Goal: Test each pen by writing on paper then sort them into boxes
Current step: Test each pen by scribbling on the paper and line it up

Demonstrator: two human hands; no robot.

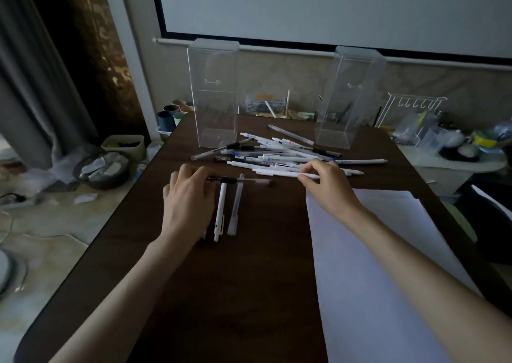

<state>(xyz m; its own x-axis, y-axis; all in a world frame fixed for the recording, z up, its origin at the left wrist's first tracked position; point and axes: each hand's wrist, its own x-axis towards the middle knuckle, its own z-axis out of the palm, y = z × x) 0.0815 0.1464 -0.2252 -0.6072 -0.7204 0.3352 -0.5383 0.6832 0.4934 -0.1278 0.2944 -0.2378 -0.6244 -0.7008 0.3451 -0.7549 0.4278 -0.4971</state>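
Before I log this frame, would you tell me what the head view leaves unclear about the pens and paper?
Head view:
- Left hand: whether it grips the black-gripped pen; its back hides the fingertips, pen blurred.
- White pen pinched by the right hand: mostly under that hand.
- Paper: any marks, too dim; near end cut off by the bottom edge.
- Right clear box: see-through walls, contents uncertain.

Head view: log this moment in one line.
left hand: holds black pen | right hand: pinches white pen at pile | paper: no marks visible
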